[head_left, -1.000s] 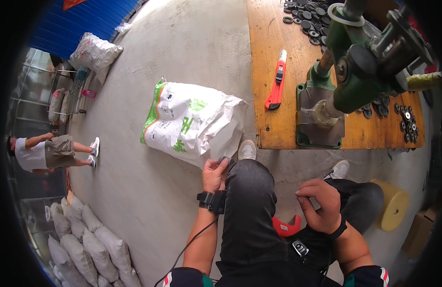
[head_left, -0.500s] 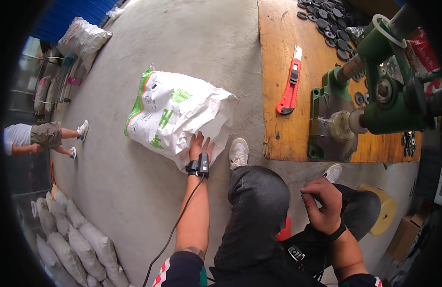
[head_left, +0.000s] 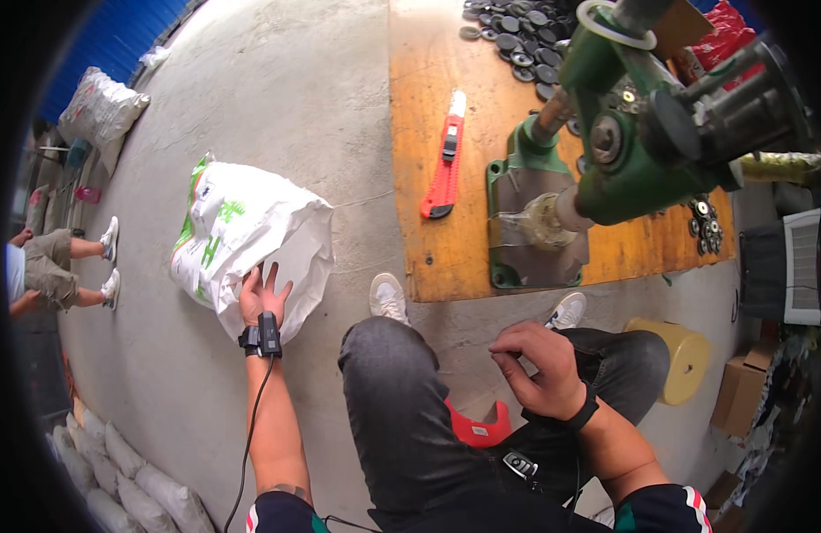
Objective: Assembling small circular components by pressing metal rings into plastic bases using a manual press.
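Currently, your left hand (head_left: 264,298) is at the open mouth of a crumpled white plastic-woven-looking sack (head_left: 250,222), its fingers spread wide and gripping nothing that shows; whether they touch the inner wall is hard to tell. The sack lies on the grey concrete floor (head_left: 286,107), its body reaching away up and to the left of those fingers and its mouth gaping around and to the right of them; its contents cannot be made out. Well below and left of the same fingers, plump pale sacks (head_left: 144,502) are heaped, and far up and left leans another bulging whitish sack (head_left: 104,111). Well to the right of your right hand (head_left: 543,369) and a little lower stands a brown cardboard box (head_left: 739,395). Bold green printing runs across the white sack's side beside a green edge band, partly folded out of sight; below your right fingers, a small white label sits on a curved red piece (head_left: 479,428) in your lap. The sack's skin is creased, puffed toward its far end and slack at the rim. Your right fingers curl in toward the thumb, nearly closed, and you cannot tell from this angle whether anything is pinched there.
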The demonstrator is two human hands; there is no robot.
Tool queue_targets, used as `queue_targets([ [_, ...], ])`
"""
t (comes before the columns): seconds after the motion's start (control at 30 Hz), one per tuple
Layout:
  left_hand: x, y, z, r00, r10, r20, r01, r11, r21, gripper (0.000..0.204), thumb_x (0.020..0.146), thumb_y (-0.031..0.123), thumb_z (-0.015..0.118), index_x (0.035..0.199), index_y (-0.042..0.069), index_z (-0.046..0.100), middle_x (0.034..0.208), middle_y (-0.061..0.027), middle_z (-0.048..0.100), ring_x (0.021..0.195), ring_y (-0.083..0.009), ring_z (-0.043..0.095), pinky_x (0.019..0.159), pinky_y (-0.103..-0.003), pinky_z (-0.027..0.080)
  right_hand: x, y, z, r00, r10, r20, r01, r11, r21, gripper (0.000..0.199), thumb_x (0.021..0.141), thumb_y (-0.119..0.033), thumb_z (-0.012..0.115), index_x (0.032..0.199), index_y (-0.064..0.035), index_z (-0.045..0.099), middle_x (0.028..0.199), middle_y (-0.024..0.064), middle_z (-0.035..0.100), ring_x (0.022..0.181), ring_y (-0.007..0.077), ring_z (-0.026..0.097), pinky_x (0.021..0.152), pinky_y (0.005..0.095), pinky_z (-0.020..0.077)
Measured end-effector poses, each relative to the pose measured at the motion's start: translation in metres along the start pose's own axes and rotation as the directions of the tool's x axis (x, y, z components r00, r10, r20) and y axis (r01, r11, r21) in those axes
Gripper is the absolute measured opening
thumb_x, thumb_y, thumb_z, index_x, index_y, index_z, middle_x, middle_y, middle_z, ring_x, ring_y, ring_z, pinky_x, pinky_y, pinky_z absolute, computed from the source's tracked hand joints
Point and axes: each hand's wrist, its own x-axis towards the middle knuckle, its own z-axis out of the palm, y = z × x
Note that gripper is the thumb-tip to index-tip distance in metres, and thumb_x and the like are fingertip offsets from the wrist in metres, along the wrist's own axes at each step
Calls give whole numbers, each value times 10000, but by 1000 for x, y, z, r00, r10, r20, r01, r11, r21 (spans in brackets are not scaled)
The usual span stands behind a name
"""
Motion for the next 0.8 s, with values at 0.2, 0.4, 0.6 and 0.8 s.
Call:
queue_targets([
  [0.2,-1,-56,18,944,-322,70,313,943,116,542,1021,231,681,1517,69,532,1604,-100,521,1523,-356,458,1236,-646,349,14,-7,-65,978,86,-191,-115,983,-143,173,876,63,757,1025,-14,714,942,124,723,787,274,712,688,359,562],
  [0.4,-79,28,101,888,24,459,-291,802,521,217,1023,117,673,1206,5,701,975,-70,727,782,-134,670,687,-260,515,28,49,-159,884,197,-424,-341,892,-296,233,884,-15,776,1115,-8,747,964,122,697,787,218,686,711,338,546],
  [0.6,-265,45,258,449,41,893,-605,749,270,93,981,11,661,1052,-21,713,869,-50,674,734,-124,615,676,-269,476,72,83,-156,945,-24,-325,-211,716,-665,278,899,-149,795,1170,-96,772,1127,100,724,1165,333,646,997,460,523],
  [0.8,-313,-52,343,197,-234,952,-799,524,294,231,962,-30,710,1193,-25,700,963,-44,703,878,-144,708,818,-292,565,72,81,-158,900,-203,-386,-160,668,-726,132,896,-67,681,997,-85,764,1002,101,691,1005,310,659,853,439,530],
])
